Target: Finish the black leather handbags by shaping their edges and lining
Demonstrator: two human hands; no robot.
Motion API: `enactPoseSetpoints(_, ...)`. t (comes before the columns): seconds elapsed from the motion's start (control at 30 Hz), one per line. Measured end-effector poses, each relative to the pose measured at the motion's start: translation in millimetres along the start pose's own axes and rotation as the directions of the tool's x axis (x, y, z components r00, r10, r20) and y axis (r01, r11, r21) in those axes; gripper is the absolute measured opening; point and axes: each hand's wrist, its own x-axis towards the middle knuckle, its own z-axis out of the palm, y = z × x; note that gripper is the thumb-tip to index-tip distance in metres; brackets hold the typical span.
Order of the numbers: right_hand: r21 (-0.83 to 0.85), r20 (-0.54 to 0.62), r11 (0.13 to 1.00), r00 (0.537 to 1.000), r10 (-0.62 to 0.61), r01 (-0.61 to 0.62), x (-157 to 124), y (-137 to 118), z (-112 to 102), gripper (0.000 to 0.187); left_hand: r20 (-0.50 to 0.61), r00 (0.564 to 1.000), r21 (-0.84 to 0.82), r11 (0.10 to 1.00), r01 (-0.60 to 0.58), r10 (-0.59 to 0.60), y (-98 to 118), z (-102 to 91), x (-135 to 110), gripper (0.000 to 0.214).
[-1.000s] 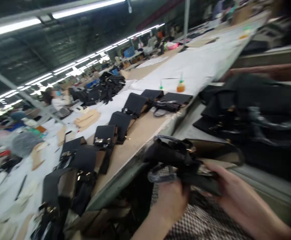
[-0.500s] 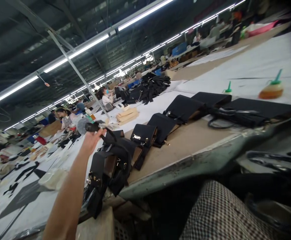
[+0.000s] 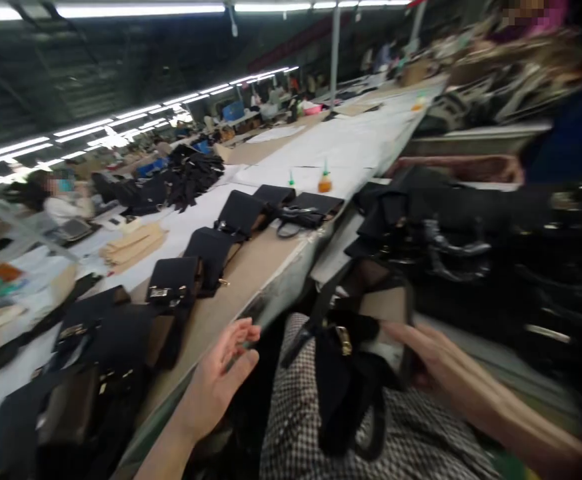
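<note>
A black handbag point(image 3: 335, 393) with gold hardware and a dangling strap hangs over my checked lap. My right hand point(image 3: 423, 350) grips its side edge, with the fingertips partly hidden behind it. The bag looks open, showing a pale brown inside, though motion blurs it. My left hand point(image 3: 223, 373) is raised beside the table edge, a short way left of the bag. Its fingers are loosely bent, apart from the thumb, and hold nothing. Nearest to it on the table is a row of black flap bags point(image 3: 175, 277) with metal fittings.
More black bags point(image 3: 451, 213) with plastic-wrapped handles are piled at my right. Two glue bottles with green tips, one an amber bottle point(image 3: 325, 181), stand farther along the table. Tan pieces point(image 3: 135, 245) and a heap of black strips point(image 3: 195, 177) lie across it. A co-worker point(image 3: 68, 200) sits opposite.
The view has swung right and down. One hand was at the far left by a black strap; now both hands show, the right holding a black handbag over my lap.
</note>
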Motion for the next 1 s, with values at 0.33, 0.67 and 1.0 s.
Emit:
enactPoseSetpoints(0.33,0.037,0.149,0.999,0.989,-0.014,0.008,-4.5,11.1,6.8,0.045,0.039,0.994,0.331,0.937,-0.11,0.103,-27.2,109.3,-21.7,0.056)
enactPoseSetpoints(0.67,-0.017,0.255,0.999,0.966,0.035,-0.032,-9.0,13.6,-13.7,0.06,0.085,0.931,0.718,0.626,-0.304,0.354,-43.2,82.9,44.6,0.042)
enactPoseSetpoints(1.0,-0.5,-0.005,0.854,0.986,-0.169,0.144,61.5,38.8,-32.9,0.072,0.379,0.916,0.824,0.498,-0.269,-0.131,67.8,84.4,14.5,0.009)
